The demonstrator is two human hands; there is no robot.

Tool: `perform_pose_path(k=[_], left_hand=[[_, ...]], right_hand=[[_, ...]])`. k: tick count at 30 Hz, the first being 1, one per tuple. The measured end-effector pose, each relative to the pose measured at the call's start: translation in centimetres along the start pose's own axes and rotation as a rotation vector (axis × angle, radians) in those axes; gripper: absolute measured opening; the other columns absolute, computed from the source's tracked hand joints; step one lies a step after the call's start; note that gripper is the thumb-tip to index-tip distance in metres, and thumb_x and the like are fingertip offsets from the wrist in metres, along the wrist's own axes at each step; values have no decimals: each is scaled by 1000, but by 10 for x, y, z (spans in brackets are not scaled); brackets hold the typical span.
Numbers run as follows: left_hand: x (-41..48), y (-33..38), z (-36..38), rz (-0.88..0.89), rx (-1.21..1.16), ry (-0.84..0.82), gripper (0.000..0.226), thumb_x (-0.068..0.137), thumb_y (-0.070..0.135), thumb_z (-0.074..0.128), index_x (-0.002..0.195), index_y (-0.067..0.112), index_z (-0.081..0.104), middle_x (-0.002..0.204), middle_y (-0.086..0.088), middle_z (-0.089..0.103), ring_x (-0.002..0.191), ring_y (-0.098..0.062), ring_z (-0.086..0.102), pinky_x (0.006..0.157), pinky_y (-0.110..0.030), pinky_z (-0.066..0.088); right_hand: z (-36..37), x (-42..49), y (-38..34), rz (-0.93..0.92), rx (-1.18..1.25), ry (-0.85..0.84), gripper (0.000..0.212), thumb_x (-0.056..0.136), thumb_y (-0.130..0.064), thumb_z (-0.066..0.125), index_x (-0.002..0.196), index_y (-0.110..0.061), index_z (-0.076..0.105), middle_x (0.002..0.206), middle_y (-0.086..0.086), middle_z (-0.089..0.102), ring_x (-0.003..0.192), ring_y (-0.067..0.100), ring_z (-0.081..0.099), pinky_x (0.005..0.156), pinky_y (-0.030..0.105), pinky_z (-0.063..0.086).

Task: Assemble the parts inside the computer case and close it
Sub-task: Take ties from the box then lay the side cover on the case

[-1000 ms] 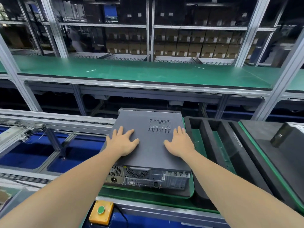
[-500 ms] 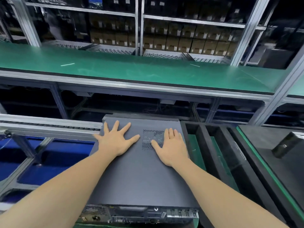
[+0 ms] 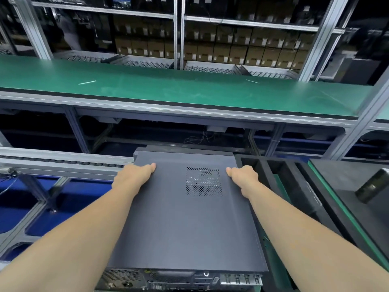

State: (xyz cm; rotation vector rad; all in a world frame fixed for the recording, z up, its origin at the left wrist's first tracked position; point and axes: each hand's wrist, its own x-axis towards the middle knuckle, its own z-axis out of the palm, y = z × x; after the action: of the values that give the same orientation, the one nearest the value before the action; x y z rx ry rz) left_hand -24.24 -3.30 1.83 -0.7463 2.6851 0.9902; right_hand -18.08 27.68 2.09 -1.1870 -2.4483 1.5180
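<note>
My L hand [image 3: 134,175] + R hand [image 3: 244,178] clamp the case [image 3: 185,224] by its 2 side edges at the far end. Thumbs on top, fingers curled over the sides. Case lies flat, rear I/O [image 3: 189,279] twd me, looks closed. Side grip prob to shift/square the unit.

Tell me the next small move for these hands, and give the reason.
Probably a short push and pull on the case cover to check it has locked. The left hand and right hand grip its side edges near the far end, and it lies flat above the rear ports.
</note>
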Motion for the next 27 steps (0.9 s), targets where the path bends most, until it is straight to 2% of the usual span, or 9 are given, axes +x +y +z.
perform_pose_path(k=[5,9,12,15,18,20,23,25,27], left_hand=[[2,-2,5,16,45,53,84,71,84,53,123,18,57,112,-6,65,100,-32,61,84,-40,51],[0,-2,6,39,79,101,84,74,87,49,117,16,57,110,-7,65,100,-32,62,79,-38,49],[-4,-6,4,45,58,85,62,83,65,48,118,15,58,97,-4,61,88,-28,59,72,-36,44],[-3,-10,0,6,-97,5,47,75,46,52,112,17,57,88,-2,55,76,-25,54,69,-35,45],[-1,-9,3,22,-108,29,43,74,44,51,108,18,57,85,-3,54,73,-25,52,70,-36,47],[3,-9,6,13,-87,54,42,76,47,51,106,19,54,82,-2,50,72,-25,49,67,-35,43],[9,-13,8,26,-49,96,48,82,58,53,112,21,55,98,-5,57,86,-31,51,73,-37,40],[7,-10,7,61,-61,124,57,87,63,55,121,18,55,115,-8,62,96,-34,54,75,-38,40],[-6,-11,10,204,-15,192,60,93,59,55,131,13,50,130,-13,60,109,-38,58,79,-40,41]], right_hand=[[9,7,6,3,-68,127,64,92,-52,72,136,-7,57,129,13,64,93,30,55,79,40,49],[10,4,7,-3,-53,131,67,93,-60,67,134,-8,58,132,14,64,108,36,62,90,43,53],[5,2,13,13,-18,-4,67,100,-57,57,145,-7,51,142,15,57,120,36,58,99,43,48],[0,0,19,83,109,-172,67,103,-48,58,153,-8,42,149,12,51,127,35,53,108,45,43],[-2,5,20,79,109,-131,68,101,-48,61,153,-8,44,149,13,51,127,36,53,109,47,44],[2,7,16,78,91,-90,67,99,-46,63,151,-7,45,148,14,52,117,35,54,103,45,46],[8,4,15,70,42,-33,69,98,-47,65,150,-6,47,145,15,53,105,32,51,88,40,41],[6,2,15,27,51,-5,70,96,-52,67,145,-5,51,143,15,56,106,32,54,87,40,42],[4,-9,17,-76,-33,37,65,98,-55,63,138,-5,58,139,16,59,112,34,58,90,40,47]])
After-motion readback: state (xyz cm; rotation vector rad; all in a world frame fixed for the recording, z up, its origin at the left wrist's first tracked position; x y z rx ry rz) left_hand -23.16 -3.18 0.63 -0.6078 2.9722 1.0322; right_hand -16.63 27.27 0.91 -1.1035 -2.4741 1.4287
